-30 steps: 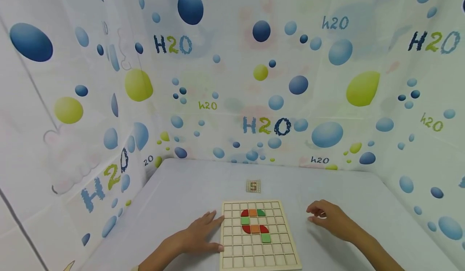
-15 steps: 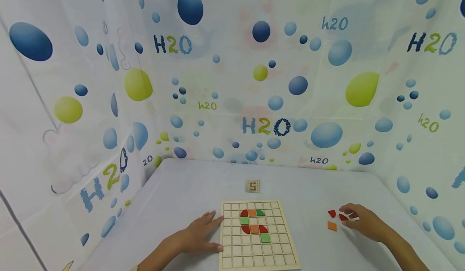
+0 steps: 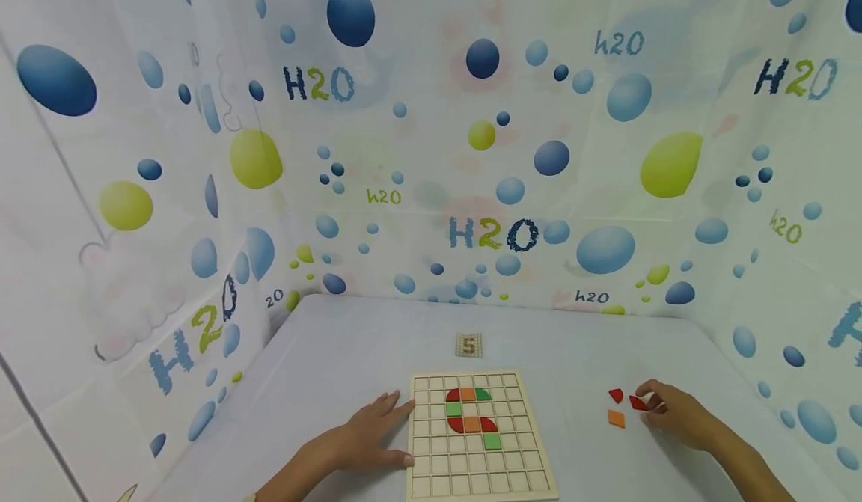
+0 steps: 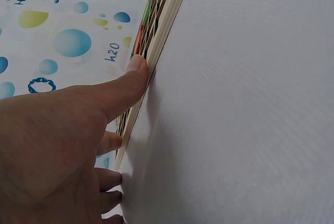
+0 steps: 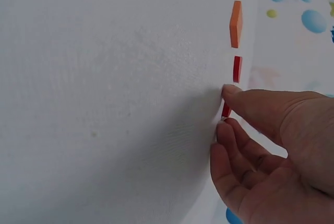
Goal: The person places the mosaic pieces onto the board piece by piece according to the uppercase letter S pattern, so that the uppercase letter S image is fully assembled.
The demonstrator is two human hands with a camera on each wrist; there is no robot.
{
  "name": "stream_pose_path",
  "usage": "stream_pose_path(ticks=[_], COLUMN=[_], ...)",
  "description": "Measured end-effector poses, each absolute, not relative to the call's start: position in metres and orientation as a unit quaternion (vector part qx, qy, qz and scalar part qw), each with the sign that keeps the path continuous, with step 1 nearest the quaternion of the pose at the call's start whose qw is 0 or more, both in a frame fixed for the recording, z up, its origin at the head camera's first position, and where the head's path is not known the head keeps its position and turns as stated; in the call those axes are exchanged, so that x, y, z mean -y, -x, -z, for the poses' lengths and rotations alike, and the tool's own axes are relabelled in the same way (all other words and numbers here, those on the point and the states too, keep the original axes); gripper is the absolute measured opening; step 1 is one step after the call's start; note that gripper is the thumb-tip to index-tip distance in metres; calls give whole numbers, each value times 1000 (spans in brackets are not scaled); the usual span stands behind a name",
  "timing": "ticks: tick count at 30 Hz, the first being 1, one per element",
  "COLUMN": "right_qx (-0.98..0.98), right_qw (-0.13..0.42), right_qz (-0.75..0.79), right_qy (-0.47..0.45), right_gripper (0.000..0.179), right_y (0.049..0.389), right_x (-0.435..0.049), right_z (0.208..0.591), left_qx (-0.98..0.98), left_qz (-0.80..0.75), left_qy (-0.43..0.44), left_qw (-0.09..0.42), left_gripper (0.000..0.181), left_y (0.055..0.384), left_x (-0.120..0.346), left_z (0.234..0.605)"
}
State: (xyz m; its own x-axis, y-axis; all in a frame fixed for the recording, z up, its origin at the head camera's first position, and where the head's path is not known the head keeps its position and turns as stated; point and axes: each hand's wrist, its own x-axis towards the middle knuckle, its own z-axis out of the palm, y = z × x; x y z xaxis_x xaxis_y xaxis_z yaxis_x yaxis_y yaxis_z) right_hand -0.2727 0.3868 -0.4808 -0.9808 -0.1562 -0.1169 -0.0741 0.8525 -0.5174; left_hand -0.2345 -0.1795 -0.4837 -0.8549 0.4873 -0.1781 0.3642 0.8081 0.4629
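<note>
My left hand rests with fingers spread along the left edge of the wooden grid board; its thumb touches the rim in the left wrist view. Red, orange and green tiles sit in the board's cells in a curved shape. To the right, my right hand pinches a red quarter-round tile between thumb and fingers at the table surface. Beside it lie another red tile and an orange square tile. In the right wrist view the pinched tile shows between thumb and fingertips.
A small card with a grid and an S-like figure lies behind the board. The white table ends at a curtain printed with blue and green drops, which also rises at both sides.
My right hand has moved to the right, uncovering the loose red and orange tiles, and its fingers have closed on one red tile. The left hand has stayed at the board.
</note>
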Motion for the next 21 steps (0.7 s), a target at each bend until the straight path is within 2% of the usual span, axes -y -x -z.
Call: stream_pose_path(ticks=[9,21], right_qx=[-961,-966], right_qw=[79,128], right_qz=[258,223], right_qy=[56,32], right_gripper=[19,33], right_y=[278,269], right_x=[-386,-377], right_z=[482,469], left_qx=[-940,-939], left_qz=[-209,-207], left_qy=[-228,-233], left_qw=[144,144], left_gripper=[93,93], left_y=[234,237], left_x=[179,181], left_z=[484,483])
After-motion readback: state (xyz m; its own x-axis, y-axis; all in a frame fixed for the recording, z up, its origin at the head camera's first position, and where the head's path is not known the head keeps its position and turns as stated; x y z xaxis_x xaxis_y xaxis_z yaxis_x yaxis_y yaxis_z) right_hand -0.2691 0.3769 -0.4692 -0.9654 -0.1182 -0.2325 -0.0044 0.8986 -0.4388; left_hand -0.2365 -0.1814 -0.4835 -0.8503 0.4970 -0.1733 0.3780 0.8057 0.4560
